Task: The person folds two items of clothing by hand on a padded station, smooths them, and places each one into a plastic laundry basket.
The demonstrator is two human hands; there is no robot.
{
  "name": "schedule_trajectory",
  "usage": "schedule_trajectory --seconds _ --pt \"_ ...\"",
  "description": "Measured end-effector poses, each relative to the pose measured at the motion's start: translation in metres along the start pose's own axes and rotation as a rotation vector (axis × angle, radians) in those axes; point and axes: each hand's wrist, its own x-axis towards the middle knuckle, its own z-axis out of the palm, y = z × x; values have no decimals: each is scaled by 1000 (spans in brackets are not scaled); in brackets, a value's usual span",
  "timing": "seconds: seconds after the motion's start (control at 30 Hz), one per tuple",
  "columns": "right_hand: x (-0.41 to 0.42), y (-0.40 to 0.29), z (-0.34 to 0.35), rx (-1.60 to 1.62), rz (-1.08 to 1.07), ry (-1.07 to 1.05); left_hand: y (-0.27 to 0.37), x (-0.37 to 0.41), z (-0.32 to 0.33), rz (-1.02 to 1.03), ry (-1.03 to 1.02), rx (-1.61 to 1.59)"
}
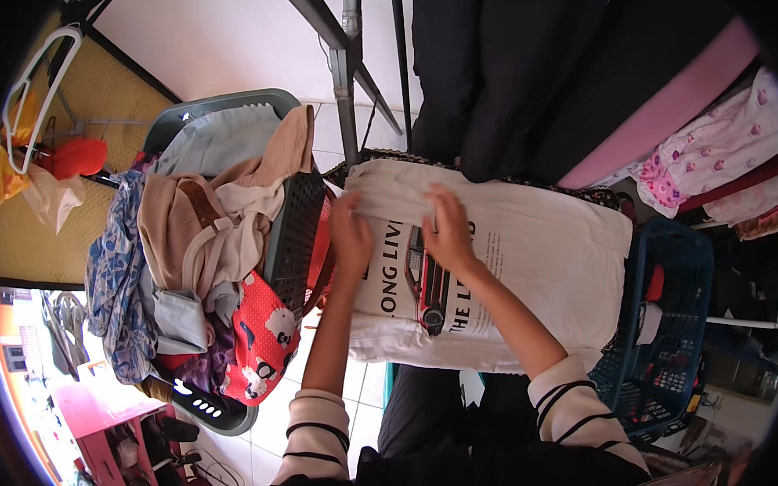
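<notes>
A white T-shirt (548, 254) lies spread on a board with a dark patterned cover (607, 196). Its front bears a printed red and black car and dark lettering. The shirt's far part is turned over in a creased fold that covers some of the print. My left hand (351, 241) is at the shirt's left edge, beside that fold. Over the print, my right hand (451, 230) has its fingers at the fold's edge. Both hands are blurred, and whether the fingers pinch the cloth is unclear.
On the left, a dark green laundry basket (280, 249) overflows with rumpled clothes (182, 207). A blue plastic basket (675, 294) stands at the right. Dark garments (498, 59) hang beyond the board, near a metal rack post (343, 80). A pink cabinet (101, 416) stands lower left.
</notes>
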Motion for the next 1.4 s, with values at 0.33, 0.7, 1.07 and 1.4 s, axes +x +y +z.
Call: schedule_trajectory --seconds 0.33,0.7,1.07,1.4 --pt "-31 25 -9 -511 54 -311 4 -24 11 -60 -271 523" --pt "-91 12 -38 -285 -21 -325 -27 -34 20 -173 139 79" --pt "-7 24 17 28 613 -24 -67 12 13 -539 -3 -392" --pt "-11 36 10 624 811 -144 -106 15 4 -519 -79 -631"
